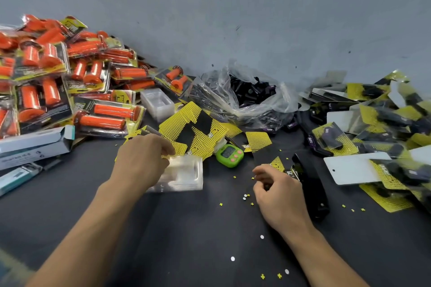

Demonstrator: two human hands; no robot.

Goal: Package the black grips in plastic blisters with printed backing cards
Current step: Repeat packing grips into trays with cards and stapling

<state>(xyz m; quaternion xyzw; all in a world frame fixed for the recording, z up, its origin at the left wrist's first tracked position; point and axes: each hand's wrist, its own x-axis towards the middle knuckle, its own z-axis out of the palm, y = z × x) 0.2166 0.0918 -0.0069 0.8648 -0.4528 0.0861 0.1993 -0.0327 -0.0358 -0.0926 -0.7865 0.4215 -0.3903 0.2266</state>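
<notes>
Though blurry, L hand (142, 158) on blisters (186, 173)

The left forearm (93, 228) comes in from the lower left and the right forearm (326, 256) from the lower right, both bare and angled slightly toward each other. The left hand (142, 158) is stretched further forward, back upward, wrist nearly straight, its fingers bent down and blurred; whether they grip anything cannot be told. The right hand (279, 196) sits nearer the body, back upward, fingers curled inward with the thumb tip close to the forefinger; whether they pinch anything is unclear. The hands are well apart.
</notes>
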